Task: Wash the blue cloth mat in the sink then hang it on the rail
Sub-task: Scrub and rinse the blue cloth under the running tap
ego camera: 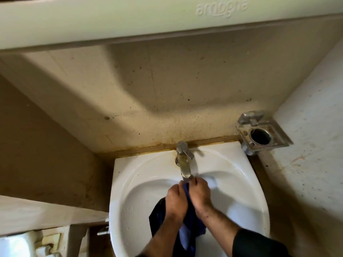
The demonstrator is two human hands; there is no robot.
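Beige tiled walls [167, 80] are closing in a small washroom corner, and they are looking spotty and stained. Near the top, a pale green plastic box [130, 17] is sticking out from the wall, with raised letters on it.

A white sink [130, 182] is sitting below, round, smooth and shiny, with water drops on its bowl. At its back edge, a metal tap [183, 160] is standing, dull and rusty, with a short lever and a long spout pointing down into the bowl. To the right of it, a square metal holder [262, 133] with a round hole is hanging on the wall.

The person is holding both hands together under the spout. The left hand [175, 201] is curling its fingers around the blue cloth mat [191, 229] and squeezing it. The right hand [201, 194] is gripping the same cloth from the other side, fingers bent tight on it. The mat is looking soft, wet and bunched up, hanging down inside the bowl between the two wrists, dark blue with a lighter fold. A dark sleeve [259, 245] is covering the right arm.
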